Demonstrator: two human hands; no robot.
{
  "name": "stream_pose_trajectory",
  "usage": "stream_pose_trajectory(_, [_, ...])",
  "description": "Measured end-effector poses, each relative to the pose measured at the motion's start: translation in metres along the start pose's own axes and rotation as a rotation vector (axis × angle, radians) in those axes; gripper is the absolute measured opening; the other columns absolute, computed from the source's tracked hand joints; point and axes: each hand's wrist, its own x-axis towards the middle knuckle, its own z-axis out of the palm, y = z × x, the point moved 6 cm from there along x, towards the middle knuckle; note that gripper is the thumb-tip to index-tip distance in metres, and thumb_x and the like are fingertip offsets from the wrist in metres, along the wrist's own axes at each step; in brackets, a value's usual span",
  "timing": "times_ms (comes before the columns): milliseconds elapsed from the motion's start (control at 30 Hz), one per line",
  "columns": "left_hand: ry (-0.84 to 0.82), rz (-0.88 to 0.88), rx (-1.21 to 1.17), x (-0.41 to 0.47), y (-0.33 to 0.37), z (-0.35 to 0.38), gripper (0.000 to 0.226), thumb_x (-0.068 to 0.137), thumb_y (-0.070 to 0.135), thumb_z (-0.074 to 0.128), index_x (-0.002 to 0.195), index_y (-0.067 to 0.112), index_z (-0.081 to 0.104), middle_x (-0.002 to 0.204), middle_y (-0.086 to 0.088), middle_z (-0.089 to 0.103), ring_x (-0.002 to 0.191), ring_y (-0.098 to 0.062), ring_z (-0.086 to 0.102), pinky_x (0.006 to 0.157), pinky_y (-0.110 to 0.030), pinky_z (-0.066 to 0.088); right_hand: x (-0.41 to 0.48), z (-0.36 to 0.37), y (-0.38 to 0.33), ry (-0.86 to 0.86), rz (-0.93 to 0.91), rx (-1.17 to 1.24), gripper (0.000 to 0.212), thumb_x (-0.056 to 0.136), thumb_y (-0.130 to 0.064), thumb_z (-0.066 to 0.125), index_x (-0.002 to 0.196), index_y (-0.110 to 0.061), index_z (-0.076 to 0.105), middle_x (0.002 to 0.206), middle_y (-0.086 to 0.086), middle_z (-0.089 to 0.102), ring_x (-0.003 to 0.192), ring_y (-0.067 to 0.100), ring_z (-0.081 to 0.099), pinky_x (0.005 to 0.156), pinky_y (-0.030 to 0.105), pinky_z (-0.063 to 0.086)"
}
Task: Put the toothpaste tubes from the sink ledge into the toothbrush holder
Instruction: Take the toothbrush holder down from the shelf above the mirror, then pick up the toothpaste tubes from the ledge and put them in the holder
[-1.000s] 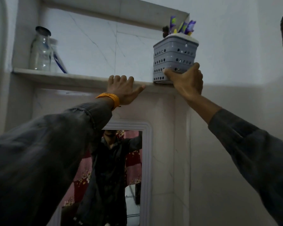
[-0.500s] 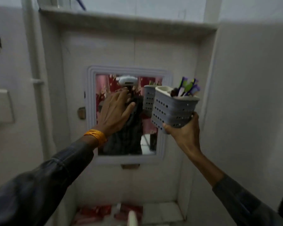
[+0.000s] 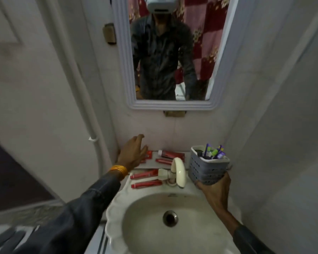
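Sink ledge (image 3: 191, 187) is now below you: you're lowering the holder (image 3: 207, 167), gripped in your right hand (image 3: 214, 189), while your open, empty left hand (image 3: 132, 155) is reaching the toothpaste tubes (image 3: 145, 174) at frame centre

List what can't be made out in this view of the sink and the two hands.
- Tube count: the left hand covers the ledge's left end, hiding part of the toothpaste tubes.
- Holder base: hidden by the right hand.
- Tube labels: blurred.
- Toothbrush handles: inside the holder.

white tap (image 3: 178, 171), framed mirror (image 3: 170, 52), drain (image 3: 170, 218), wall pipe (image 3: 84, 99)
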Motion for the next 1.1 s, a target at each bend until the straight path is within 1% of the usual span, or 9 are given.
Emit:
stream_pose_trajectory(133, [-0.154,-0.038,0.054,-0.006,-0.029,0.048,0.035,0.098,0.032,0.053,0.128,0.013,0.054,0.123,-0.014,0.065,0.104,-0.030,0.063,0.081,-0.034,0.050,-0.014,0.012,0.022,0.012,0.036,-0.029,0.122,0.039,-0.043,0.107,0.143,-0.014,0.050,0.133,0.009,0.061,0.116,0.026,0.064,0.091,0.046,0.061])
stream_pose_trajectory(200, [-0.200,-0.052,0.053,-0.008,-0.035,0.066,0.040,0.097,0.028,0.056,0.134,0.013,0.054,0.128,-0.013,0.065,0.111,-0.031,0.063,0.088,-0.036,0.050,-0.023,0.015,0.016,0.017,0.039,0.012,0.126,0.044,-0.018,0.108,0.149,-0.006,0.039,0.142,0.018,0.052,0.123,0.027,0.056,0.098,0.044,0.055])
stream_pose_trajectory(333, [-0.291,-0.076,0.071,-0.002,-0.053,0.099,0.042,0.094,0.038,0.062,0.127,0.013,0.061,0.123,-0.010,0.067,0.107,-0.028,0.065,0.089,-0.036,0.053,-0.017,0.024,0.019,0.055,-0.001,0.096,0.131,0.038,-0.015,0.108,0.149,-0.008,0.040,0.145,0.014,0.056,0.130,0.031,0.060,0.106,0.046,0.054])
stream_pose_trajectory(500, [-0.351,0.008,0.265,0.008,-0.061,0.134,0.024,0.094,0.022,0.058,0.112,0.011,0.069,0.111,-0.012,0.071,0.099,-0.031,0.068,0.085,-0.039,0.056,-0.017,0.031,0.005,0.035,-0.067,0.149,0.118,0.047,0.006,0.102,0.144,-0.012,0.038,0.140,0.006,0.057,0.116,0.011,0.063,0.099,0.016,0.051])
stream_pose_trajectory(600, [-0.384,0.071,0.359,0.013,-0.059,0.143,0.025,0.092,0.023,0.063,0.113,0.011,0.067,0.113,-0.012,0.069,0.104,-0.032,0.066,0.088,-0.040,0.054,-0.018,0.034,0.011,0.048,-0.062,0.165,0.121,0.049,0.006,0.103,0.148,-0.010,0.036,0.143,0.008,0.059,0.124,0.019,0.062,0.099,0.017,0.049])
stream_pose_trajectory(733, [-0.425,0.107,0.408,0.014,-0.060,0.152,0.030,0.095,0.026,0.056,0.121,0.012,0.059,0.117,-0.013,0.067,0.108,-0.033,0.064,0.089,-0.042,0.054,-0.022,0.034,0.015,0.070,-0.027,0.192,0.116,0.049,0.005,0.103,0.145,-0.008,0.040,0.136,0.008,0.062,0.121,0.024,0.063,0.088,-0.002,0.046])
stream_pose_trajectory(867, [-0.316,0.030,0.174,0.021,-0.056,0.131,0.034,0.100,0.048,0.044,0.113,0.018,0.052,0.095,-0.006,0.068,0.083,-0.024,0.068,0.072,-0.037,0.058,-0.021,0.037,0.014,0.066,-0.004,0.207,0.114,0.048,0.000,0.105,0.143,-0.008,0.042,0.136,0.008,0.064,0.123,0.025,0.064,0.089,0.004,0.047])
stream_pose_trajectory(1000, [-0.134,-0.029,-0.127,0.049,-0.027,0.067,0.023,0.093,0.031,0.064,0.107,0.016,0.053,0.089,-0.002,0.066,0.078,-0.024,0.068,0.069,-0.036,0.059,-0.028,0.033,0.010,0.104,0.026,0.220,0.120,0.038,-0.033,0.103,0.140,-0.012,0.043,0.134,0.012,0.067,0.120,0.028,0.067,0.095,0.027,0.053])
stream_pose_trajectory(1100, [-0.061,0.029,-0.371,0.069,0.018,0.028,0.027,0.079,0.025,0.076,0.098,0.015,0.059,0.089,-0.001,0.069,0.078,-0.020,0.069,0.072,-0.035,0.060,-0.032,0.036,0.011,0.120,0.008,0.224,0.117,0.042,-0.019,0.107,0.140,-0.011,0.044,0.134,0.013,0.066,0.120,0.030,0.067,0.096,0.027,0.053])
